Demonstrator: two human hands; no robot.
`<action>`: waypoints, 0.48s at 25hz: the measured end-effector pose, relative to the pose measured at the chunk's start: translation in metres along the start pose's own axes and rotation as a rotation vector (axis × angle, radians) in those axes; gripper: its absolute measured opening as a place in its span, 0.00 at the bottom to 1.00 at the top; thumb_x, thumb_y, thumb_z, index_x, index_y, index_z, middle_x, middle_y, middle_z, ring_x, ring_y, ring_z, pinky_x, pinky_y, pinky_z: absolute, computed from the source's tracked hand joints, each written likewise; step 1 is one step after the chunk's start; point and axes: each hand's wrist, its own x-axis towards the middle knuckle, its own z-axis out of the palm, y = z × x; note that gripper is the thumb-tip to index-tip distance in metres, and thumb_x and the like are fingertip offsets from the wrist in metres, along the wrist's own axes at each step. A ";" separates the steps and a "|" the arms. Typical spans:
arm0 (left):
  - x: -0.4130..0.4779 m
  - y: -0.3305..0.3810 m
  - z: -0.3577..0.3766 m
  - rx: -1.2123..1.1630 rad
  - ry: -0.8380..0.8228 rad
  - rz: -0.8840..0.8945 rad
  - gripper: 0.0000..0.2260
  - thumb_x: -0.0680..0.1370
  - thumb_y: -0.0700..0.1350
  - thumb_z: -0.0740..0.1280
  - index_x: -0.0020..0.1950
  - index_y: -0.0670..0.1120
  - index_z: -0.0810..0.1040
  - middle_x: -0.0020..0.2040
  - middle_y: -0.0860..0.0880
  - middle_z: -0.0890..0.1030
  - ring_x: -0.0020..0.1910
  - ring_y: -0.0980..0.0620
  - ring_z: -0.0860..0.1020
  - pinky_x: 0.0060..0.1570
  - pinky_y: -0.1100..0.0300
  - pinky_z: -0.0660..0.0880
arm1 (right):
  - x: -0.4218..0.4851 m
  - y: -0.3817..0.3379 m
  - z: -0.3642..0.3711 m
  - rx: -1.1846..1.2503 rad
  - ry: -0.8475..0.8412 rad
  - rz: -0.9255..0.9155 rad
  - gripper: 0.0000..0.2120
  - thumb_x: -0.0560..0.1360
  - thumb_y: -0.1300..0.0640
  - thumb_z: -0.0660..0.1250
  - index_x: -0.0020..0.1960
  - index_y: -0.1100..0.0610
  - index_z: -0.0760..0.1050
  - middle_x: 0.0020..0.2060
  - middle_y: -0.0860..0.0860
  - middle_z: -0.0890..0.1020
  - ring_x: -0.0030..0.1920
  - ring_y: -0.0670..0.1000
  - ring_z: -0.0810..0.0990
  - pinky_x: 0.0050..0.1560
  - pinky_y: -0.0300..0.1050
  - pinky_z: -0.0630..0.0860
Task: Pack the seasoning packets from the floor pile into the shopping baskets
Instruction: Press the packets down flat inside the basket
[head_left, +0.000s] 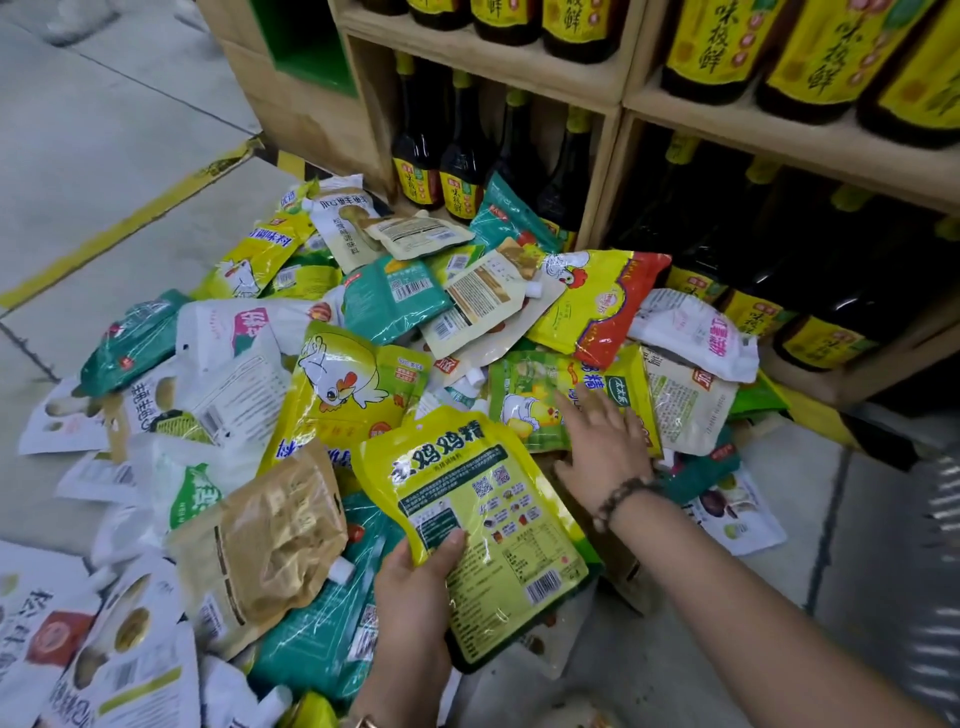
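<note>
A big pile of seasoning packets (332, 364) in yellow, teal, white and tan covers the floor in front of a shelf. My left hand (415, 597) grips a yellow chicken-essence packet (483, 525) by its lower left edge, back side up, lifted over the pile. My right hand (602, 441), with a bead bracelet at the wrist, reaches forward with straight fingers resting on a yellow-green packet (535, 395) that lies flat in the pile. No shopping basket is clearly in view.
A wooden shelf unit (613, 98) stands behind the pile, filled with dark soy sauce bottles (457, 176) with yellow labels. Grey floor tiles with a yellow line (135, 218) run to the left. A blurred striped object (940, 519) sits at the right edge.
</note>
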 end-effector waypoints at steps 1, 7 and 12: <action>0.000 -0.001 -0.001 0.001 0.008 -0.004 0.17 0.73 0.37 0.71 0.61 0.41 0.75 0.44 0.43 0.85 0.38 0.43 0.84 0.29 0.54 0.79 | 0.008 0.001 0.007 -0.078 -0.045 -0.015 0.39 0.76 0.46 0.61 0.75 0.45 0.37 0.76 0.50 0.45 0.76 0.55 0.44 0.72 0.58 0.43; 0.007 -0.007 0.001 -0.022 0.030 0.005 0.29 0.73 0.41 0.72 0.72 0.42 0.65 0.63 0.39 0.77 0.56 0.38 0.79 0.56 0.40 0.75 | 0.024 0.012 0.023 -0.209 0.030 -0.057 0.35 0.77 0.63 0.54 0.75 0.43 0.40 0.76 0.51 0.48 0.76 0.55 0.45 0.73 0.56 0.43; 0.002 -0.009 0.008 -0.065 0.100 0.048 0.30 0.75 0.41 0.70 0.74 0.44 0.62 0.60 0.44 0.77 0.46 0.45 0.81 0.35 0.55 0.79 | 0.011 0.014 0.014 0.054 0.189 -0.060 0.27 0.78 0.63 0.55 0.73 0.44 0.59 0.71 0.49 0.66 0.71 0.52 0.64 0.70 0.48 0.59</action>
